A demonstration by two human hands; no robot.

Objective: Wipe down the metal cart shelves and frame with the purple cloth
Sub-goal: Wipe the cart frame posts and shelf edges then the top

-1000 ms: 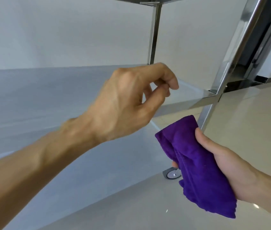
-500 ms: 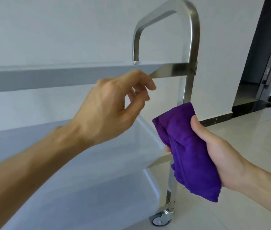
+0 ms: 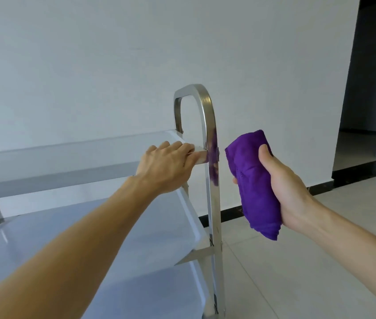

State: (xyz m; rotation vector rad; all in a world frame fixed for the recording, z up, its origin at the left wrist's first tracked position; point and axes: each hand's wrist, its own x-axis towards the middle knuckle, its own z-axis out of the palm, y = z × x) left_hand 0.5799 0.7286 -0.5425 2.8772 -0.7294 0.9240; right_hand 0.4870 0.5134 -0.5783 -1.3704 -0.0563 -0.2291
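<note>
Left hand (image 3: pixel 167 165) curled over top shelf (image 3: pixel 71 157) corner rim, gripping it beside handle upright (image 3: pixel 210 139). Right hand (image 3: pixel 281 180) clutching bunched purple cloth (image 3: pixel 252 180), held just right of upright, apart from it.

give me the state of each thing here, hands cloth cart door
left hand: fingers curled over the corner rim of the top shelf, gripping it
right hand: grips the bunched purple cloth
purple cloth: folded into a wad, held upright beside the frame post, a small gap between them
frame post: upright, shiny, reflecting the cloth
middle shelf: bare where visible
doorway: open, dark inside
</note>
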